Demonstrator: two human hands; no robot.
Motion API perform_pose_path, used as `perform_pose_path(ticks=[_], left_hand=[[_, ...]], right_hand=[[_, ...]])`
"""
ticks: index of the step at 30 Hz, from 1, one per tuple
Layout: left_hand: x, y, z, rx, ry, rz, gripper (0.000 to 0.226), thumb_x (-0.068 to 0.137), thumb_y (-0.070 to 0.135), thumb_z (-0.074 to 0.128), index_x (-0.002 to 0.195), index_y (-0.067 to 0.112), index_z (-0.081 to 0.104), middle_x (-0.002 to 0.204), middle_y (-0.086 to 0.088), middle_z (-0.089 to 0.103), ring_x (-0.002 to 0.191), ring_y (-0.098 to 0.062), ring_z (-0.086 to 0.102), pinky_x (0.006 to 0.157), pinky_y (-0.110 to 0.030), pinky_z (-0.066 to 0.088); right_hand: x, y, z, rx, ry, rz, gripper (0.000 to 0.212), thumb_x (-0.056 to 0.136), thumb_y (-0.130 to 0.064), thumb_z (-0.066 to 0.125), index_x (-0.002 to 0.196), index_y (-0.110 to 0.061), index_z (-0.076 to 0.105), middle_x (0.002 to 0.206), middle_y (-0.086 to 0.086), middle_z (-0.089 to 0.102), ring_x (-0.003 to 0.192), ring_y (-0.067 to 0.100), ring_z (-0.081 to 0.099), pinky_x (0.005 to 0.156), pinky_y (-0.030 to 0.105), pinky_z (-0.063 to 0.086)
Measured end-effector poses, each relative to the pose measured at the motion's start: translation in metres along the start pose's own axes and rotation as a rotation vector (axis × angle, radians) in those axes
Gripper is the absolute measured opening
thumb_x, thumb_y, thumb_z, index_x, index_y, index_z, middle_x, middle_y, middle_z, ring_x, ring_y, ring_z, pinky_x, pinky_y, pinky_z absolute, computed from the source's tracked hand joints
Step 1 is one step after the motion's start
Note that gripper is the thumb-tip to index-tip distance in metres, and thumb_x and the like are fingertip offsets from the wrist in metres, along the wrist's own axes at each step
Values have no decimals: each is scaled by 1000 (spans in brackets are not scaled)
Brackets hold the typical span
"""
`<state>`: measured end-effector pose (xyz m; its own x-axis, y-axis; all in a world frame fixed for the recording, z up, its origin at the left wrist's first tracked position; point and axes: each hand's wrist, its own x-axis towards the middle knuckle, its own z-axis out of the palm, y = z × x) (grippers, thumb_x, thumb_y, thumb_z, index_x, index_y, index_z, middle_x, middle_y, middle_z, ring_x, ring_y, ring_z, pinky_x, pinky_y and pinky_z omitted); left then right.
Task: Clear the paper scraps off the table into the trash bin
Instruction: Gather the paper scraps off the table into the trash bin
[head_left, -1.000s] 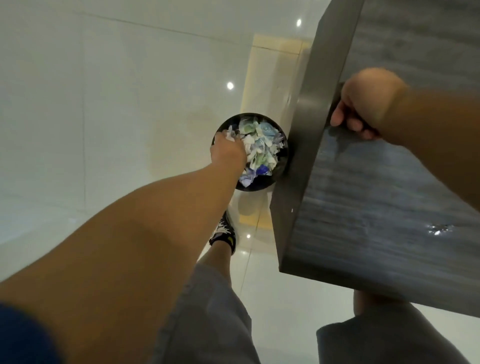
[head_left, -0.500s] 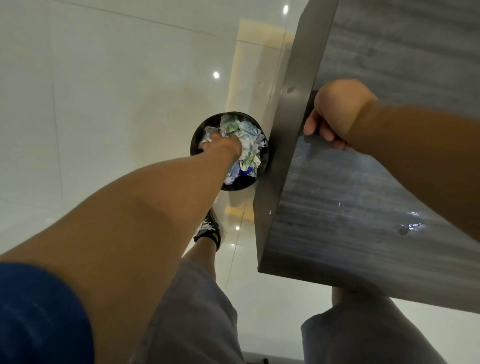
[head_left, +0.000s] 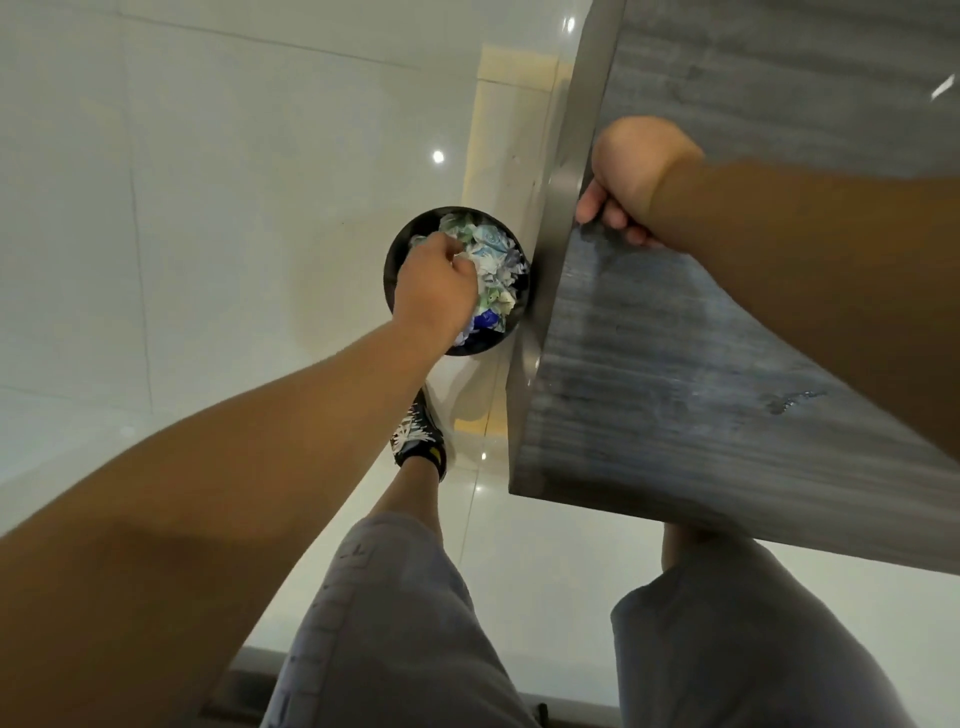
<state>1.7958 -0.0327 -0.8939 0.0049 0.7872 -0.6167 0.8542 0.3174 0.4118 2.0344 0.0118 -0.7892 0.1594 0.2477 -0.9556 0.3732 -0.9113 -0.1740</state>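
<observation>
Floor tiles (head_left: 218, 218), pale and glossy, fill the whole left half of the frame, ceiling lights glinting off them. Grey wood-grain table (head_left: 701, 364) takes the right side, its dark edge running from the top centre down to a corner at lower centre, a small wet-looking smear on its surface at mid right. Grey shorts (head_left: 395, 623) and two bare legs sit along the bottom, one black patterned shoe (head_left: 418, 436) planted on the tile just below the bin. Centre frame, there's the round black trash bin (head_left: 390, 270), standing on the floor right up against the table's edge and packed with crumpled paper scraps (head_left: 493, 260) in white, green and blue. Left hand (head_left: 436, 291) is down over the bin's mouth, fingers curled in among the scraps; whether it grips any of them I cannot tell. Right hand (head_left: 631, 174) is at the table's edge in the upper right, fingers hooked over the rim and gripping it
</observation>
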Motion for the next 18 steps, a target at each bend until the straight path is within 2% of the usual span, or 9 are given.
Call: perform_pose_path(ticks=[2,6,8,11,13,15,18], left_hand=[[-20,19,-6,-80,62,56,29,107,24,49,125,16,69,117,-3,72,104,-20,68,88,-32,54],[-71,64,-8,-164,218,223,19,103,23,51,112,21,68,106,0,72,95,-19,65,81,-30,47],[-96,84,-3,-126,161,350,9,102,25,54,104,25,62,95,2,68,88,-17,62,77,-35,48],[-121,102,12,147,46,501,6,101,29,62,96,25,63,90,1,63,84,-22,60,72,-38,44],[-129,117,29,353,16,565,13,100,31,66,96,19,70,91,-6,62,88,-34,62,75,-43,48],[-133,134,44,516,74,590,15,98,32,65,97,18,72,95,-12,63,92,-41,60,79,-49,50],[-134,176,75,535,140,720,25,91,34,60,110,23,71,115,-9,61,111,-39,54,92,-53,44]], right_hand=[[-4,0,1,23,-15,-32,67,101,-27,37,45,-13,70,35,-1,51,21,15,40,37,13,39],[-10,9,-1,77,-90,-158,51,103,-25,42,65,-11,72,40,-2,57,24,14,45,37,11,39],[-11,26,-7,216,-137,-221,42,103,-21,44,76,-12,74,47,-1,61,30,13,53,40,14,42],[-16,83,-17,605,-162,-198,31,106,-15,39,89,-12,65,43,-1,59,34,16,61,44,17,43],[-20,145,-29,776,-75,-141,29,106,-11,41,87,-12,62,40,2,60,32,16,61,38,14,40],[-29,213,-35,844,86,-60,29,102,-7,46,81,-10,64,40,3,60,31,15,60,37,13,40],[-52,321,-39,815,398,-49,27,96,-15,53,80,-18,75,54,3,70,45,13,68,49,25,54]])
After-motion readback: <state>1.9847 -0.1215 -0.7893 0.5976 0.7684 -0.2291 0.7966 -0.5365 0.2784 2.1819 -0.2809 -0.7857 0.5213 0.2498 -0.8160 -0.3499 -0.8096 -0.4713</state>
